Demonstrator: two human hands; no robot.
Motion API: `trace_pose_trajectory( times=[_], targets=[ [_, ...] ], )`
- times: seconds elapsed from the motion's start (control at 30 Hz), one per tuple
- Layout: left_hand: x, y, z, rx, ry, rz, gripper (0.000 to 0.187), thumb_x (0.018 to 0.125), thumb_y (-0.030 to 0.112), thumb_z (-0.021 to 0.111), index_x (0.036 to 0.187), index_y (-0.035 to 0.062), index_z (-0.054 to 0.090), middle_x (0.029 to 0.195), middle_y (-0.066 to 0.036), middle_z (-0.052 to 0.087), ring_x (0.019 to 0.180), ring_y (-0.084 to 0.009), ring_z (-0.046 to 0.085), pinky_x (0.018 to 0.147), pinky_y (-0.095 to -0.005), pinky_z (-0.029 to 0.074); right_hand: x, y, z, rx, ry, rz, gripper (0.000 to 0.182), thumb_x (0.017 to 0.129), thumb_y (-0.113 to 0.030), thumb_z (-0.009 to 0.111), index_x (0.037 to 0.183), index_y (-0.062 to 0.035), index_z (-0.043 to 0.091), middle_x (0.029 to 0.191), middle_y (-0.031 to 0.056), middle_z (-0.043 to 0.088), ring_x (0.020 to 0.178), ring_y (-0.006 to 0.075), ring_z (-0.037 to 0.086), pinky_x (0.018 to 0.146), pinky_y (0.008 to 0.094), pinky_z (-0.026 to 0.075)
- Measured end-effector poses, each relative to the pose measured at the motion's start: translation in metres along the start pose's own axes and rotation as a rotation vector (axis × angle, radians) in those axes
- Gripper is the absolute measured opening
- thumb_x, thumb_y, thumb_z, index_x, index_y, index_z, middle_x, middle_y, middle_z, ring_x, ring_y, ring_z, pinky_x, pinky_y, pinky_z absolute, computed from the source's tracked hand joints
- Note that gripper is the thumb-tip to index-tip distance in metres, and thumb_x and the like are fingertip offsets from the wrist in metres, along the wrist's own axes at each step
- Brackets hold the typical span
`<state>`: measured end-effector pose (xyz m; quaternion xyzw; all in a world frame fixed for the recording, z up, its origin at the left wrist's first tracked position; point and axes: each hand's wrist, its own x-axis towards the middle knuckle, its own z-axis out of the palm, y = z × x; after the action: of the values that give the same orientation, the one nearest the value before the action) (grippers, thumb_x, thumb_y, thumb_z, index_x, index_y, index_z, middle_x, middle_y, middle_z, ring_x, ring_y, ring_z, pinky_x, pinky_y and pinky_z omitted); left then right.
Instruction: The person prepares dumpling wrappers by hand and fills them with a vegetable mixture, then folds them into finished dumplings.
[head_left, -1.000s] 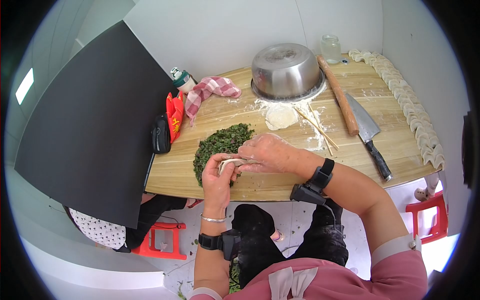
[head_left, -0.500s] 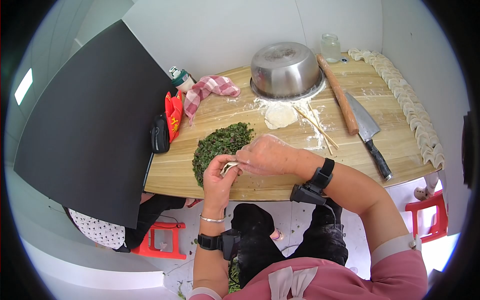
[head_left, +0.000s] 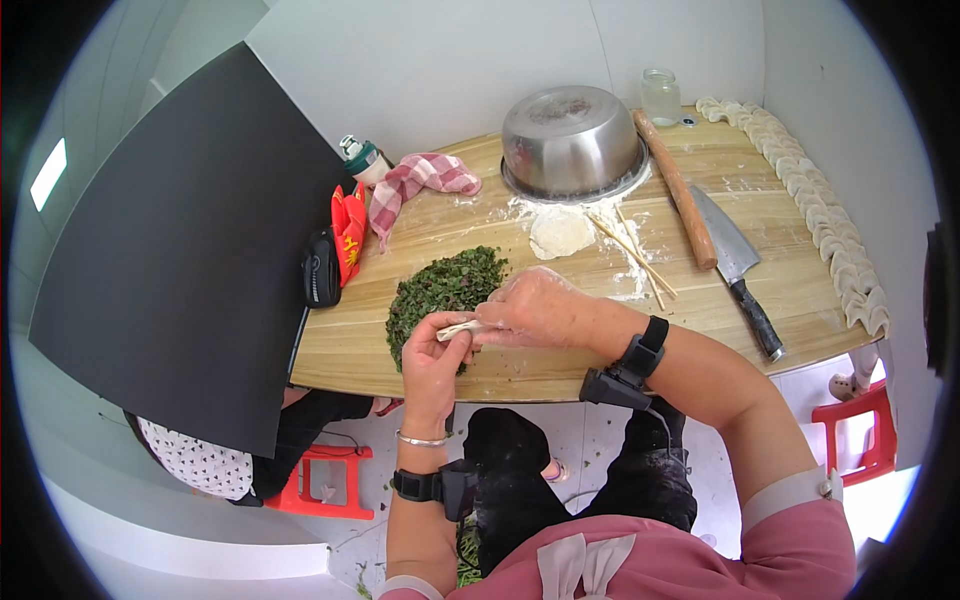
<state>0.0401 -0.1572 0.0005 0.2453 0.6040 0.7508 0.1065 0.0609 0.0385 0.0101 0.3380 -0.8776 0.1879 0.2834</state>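
Observation:
Between my two hands is a pale folded dumpling, its edges pressed together. My left hand is closed around its left side with thumb and fingers. At its right end the fingers of my right hand are pinched on the dough, partly hidden behind the knuckles. Just behind the hands lies a heap of chopped green filling on the wooden table. A flat round dough wrapper rests on floured wood farther back, with two chopsticks beside it.
An upturned metal basin stands at the back. A rolling pin and a cleaver lie to its right. Rows of dumplings line the right edge. A checked cloth, a glass jar and a black panel are also around.
The dumpling's opening, visible before, now looks pressed closed. Both hands stay in nearly the same place, the left turned slightly.

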Motion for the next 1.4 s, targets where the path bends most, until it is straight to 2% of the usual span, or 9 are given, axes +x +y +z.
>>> trace_pose_trajectory(
  times=[0.1, 0.27, 0.43, 0.63, 0.8, 0.93, 1.1, 1.33, 1.4],
  targets=[
    [0.000, -0.004, -0.004, 0.031, -0.028, -0.008, 0.016, 0.087, -0.003, 0.058, 0.102, 0.0006, 0.059, 0.092, -0.003, 0.062, 0.076, -0.0065, 0.057, 0.061, -0.0185, 0.043, -0.001, 0.000, -0.004, -0.009, -0.026, -0.025, 0.030, 0.084, -0.038, 0.060, 0.084, -0.0081, 0.058, 0.065, 0.0100, 0.060, 0.063, 0.0312, 0.062, 0.057, 0.0415, 0.049],
    [-0.002, -0.005, -0.003, 0.079, -0.029, -0.025, 0.017, 0.087, -0.003, 0.057, 0.103, 0.0022, 0.058, 0.091, -0.003, 0.061, 0.072, -0.0068, 0.053, 0.062, -0.0204, 0.043, 0.000, -0.002, -0.002, 0.042, -0.014, -0.007, 0.027, 0.084, -0.036, 0.060, 0.087, -0.0083, 0.059, 0.065, 0.0107, 0.060, 0.063, 0.0325, 0.061, 0.056, 0.0424, 0.049],
    [-0.001, -0.004, -0.004, 0.084, -0.089, -0.009, 0.019, 0.086, -0.007, 0.056, 0.104, 0.0001, 0.058, 0.098, -0.005, 0.062, 0.086, -0.0098, 0.058, 0.077, -0.0222, 0.048, 0.000, -0.004, -0.003, 0.101, -0.032, -0.004, 0.025, 0.085, -0.032, 0.059, 0.091, -0.0078, 0.059, 0.066, 0.0118, 0.061, 0.063, 0.0334, 0.061, 0.056, 0.0429, 0.048],
    [-0.002, -0.003, -0.007, 0.033, -0.122, -0.004, 0.025, 0.085, -0.008, 0.056, 0.109, -0.0005, 0.055, 0.100, -0.004, 0.060, 0.087, -0.0102, 0.058, 0.079, -0.0239, 0.048, 0.000, -0.003, -0.002, 0.175, -0.013, -0.023, 0.021, 0.085, -0.025, 0.058, 0.095, -0.0068, 0.060, 0.068, 0.0143, 0.061, 0.063, 0.0348, 0.061, 0.056, 0.0434, 0.048],
    [-0.005, -0.006, -0.005, -0.074, -0.034, -0.077, 0.026, 0.087, -0.003, 0.056, 0.113, -0.0003, 0.055, 0.101, -0.003, 0.060, 0.089, -0.0096, 0.057, 0.080, -0.0233, 0.047, 0.003, -0.004, -0.003, 0.339, 0.125, -0.014, 0.014, 0.085, -0.018, 0.060, 0.080, -0.0062, 0.056, 0.065, 0.0124, 0.056, 0.060, 0.0352, 0.057, 0.054, 0.0431, 0.045],
    [-0.005, -0.015, -0.005, -0.018, -0.040, -0.031, 0.023, 0.090, 0.003, 0.056, 0.113, 0.0005, 0.057, 0.101, -0.003, 0.062, 0.092, -0.0088, 0.057, 0.083, -0.0238, 0.046, 0.001, 0.001, -0.002, 0.311, 0.081, 0.005, 0.020, 0.087, -0.025, 0.057, 0.081, -0.0057, 0.058, 0.067, 0.0135, 0.059, 0.064, 0.0355, 0.059, 0.059, 0.0437, 0.048],
    [-0.005, -0.026, -0.010, -0.025, -0.052, -0.041, 0.023, 0.093, 0.011, 0.056, 0.115, 0.0018, 0.055, 0.107, -0.005, 0.062, 0.095, -0.0125, 0.059, 0.081, -0.0280, 0.048, -0.001, 0.000, -0.008, 0.007, -0.011, 0.062, 0.032, 0.086, -0.036, 0.057, 0.081, -0.0048, 0.055, 0.067, 0.0136, 0.059, 0.064, 0.0351, 0.061, 0.058, 0.0437, 0.048],
    [-0.007, -0.022, -0.009, 0.031, -0.091, -0.026, 0.023, 0.094, 0.012, 0.055, 0.115, 0.0015, 0.055, 0.108, -0.005, 0.062, 0.096, -0.0115, 0.060, 0.082, -0.0273, 0.048, 0.000, -0.005, -0.003, 0.035, 0.087, -0.011, 0.028, 0.085, -0.031, 0.060, 0.082, -0.0066, 0.047, 0.060, 0.0115, 0.054, 0.056, 0.0347, 0.058, 0.051, 0.0435, 0.046],
    [-0.009, -0.018, -0.007, 0.061, -0.080, -0.030, 0.023, 0.095, 0.012, 0.054, 0.115, 0.0017, 0.055, 0.107, -0.004, 0.062, 0.093, -0.0105, 0.060, 0.080, -0.0260, 0.048, 0.001, -0.006, -0.006, 0.032, -0.033, 0.041, 0.028, 0.088, -0.033, 0.055, 0.085, -0.0051, 0.051, 0.068, 0.0128, 0.060, 0.064, 0.0351, 0.061, 0.057, 0.0450, 0.049]
  ],
)
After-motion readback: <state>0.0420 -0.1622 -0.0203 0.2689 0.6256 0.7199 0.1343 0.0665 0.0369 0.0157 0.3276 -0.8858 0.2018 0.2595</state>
